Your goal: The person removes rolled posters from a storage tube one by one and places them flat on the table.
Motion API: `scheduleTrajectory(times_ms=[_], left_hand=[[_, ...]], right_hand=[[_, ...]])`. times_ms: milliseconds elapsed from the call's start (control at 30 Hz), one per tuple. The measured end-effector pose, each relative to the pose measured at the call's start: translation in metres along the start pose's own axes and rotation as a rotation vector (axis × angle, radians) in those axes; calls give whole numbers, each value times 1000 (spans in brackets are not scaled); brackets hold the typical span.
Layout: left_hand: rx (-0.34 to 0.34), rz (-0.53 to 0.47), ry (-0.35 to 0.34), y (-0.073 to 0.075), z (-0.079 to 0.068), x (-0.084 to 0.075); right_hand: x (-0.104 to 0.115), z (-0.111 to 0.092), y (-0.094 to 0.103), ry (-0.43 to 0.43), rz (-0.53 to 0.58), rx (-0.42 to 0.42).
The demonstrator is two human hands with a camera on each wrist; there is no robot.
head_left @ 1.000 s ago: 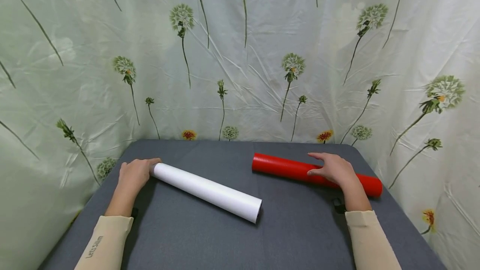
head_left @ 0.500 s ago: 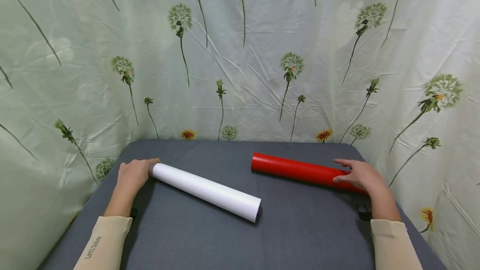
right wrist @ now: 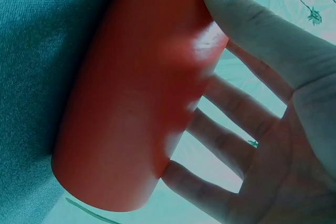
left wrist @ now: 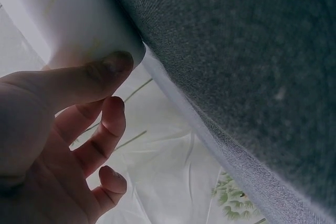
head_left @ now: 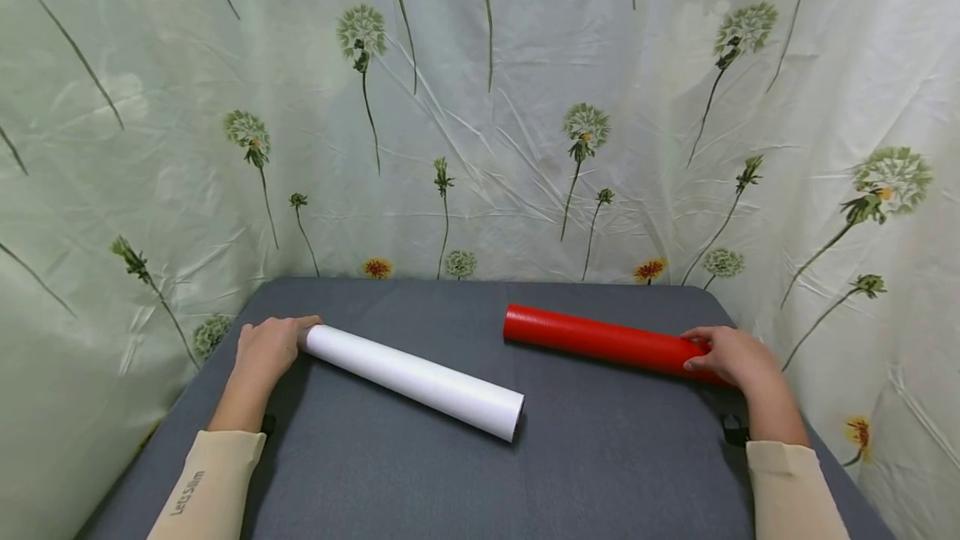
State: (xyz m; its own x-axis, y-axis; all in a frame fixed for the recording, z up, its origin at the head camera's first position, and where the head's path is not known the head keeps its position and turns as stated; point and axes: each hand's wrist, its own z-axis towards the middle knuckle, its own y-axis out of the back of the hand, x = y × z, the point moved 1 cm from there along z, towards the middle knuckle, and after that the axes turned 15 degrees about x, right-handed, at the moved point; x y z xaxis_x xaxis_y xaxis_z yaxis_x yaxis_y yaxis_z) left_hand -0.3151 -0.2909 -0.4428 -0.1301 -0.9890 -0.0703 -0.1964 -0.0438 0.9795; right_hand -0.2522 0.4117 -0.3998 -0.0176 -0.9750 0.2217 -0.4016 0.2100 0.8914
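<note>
A white roll [head_left: 420, 382] lies slanted on the dark grey table. My left hand [head_left: 267, 348] pinches its far left end; in the left wrist view the thumb [left wrist: 113, 66] presses on the white surface while the other fingers curl below. The side of the roll behind the fingers is hidden. To the right lies a red roll [head_left: 592, 336], also slanted. My right hand [head_left: 738, 357] grips it close to its right end. In the right wrist view, the thumb [right wrist: 247, 14] lies on the roll's near side and the spread fingers reach behind it.
The grey table [head_left: 420, 490] runs up to a curtain [head_left: 510, 148] printed with dandelions, at the back and both sides. The red roll's right end is near the table's right edge, the white roll's left end near the left edge.
My right hand has slid along above the red roll toward its right end, and its fingers have closed in on the roll. The left hand and the white roll have stayed in place.
</note>
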Motion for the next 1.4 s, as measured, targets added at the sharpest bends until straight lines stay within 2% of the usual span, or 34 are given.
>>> scheduleTrajectory(times_ms=[467, 967, 1233, 1400], left_hand=[[2, 5, 14, 2, -2, -1], [-4, 36, 4, 8, -9, -11], [20, 58, 8, 12, -10, -17], [17, 67, -12, 15, -13, -24]], right_hand=[[11, 7, 2, -19, -18, -17], [38, 39, 1, -55, -8, -38], [52, 55, -1, -57, -12, -54], [60, 65, -2, -52, -21, -70]])
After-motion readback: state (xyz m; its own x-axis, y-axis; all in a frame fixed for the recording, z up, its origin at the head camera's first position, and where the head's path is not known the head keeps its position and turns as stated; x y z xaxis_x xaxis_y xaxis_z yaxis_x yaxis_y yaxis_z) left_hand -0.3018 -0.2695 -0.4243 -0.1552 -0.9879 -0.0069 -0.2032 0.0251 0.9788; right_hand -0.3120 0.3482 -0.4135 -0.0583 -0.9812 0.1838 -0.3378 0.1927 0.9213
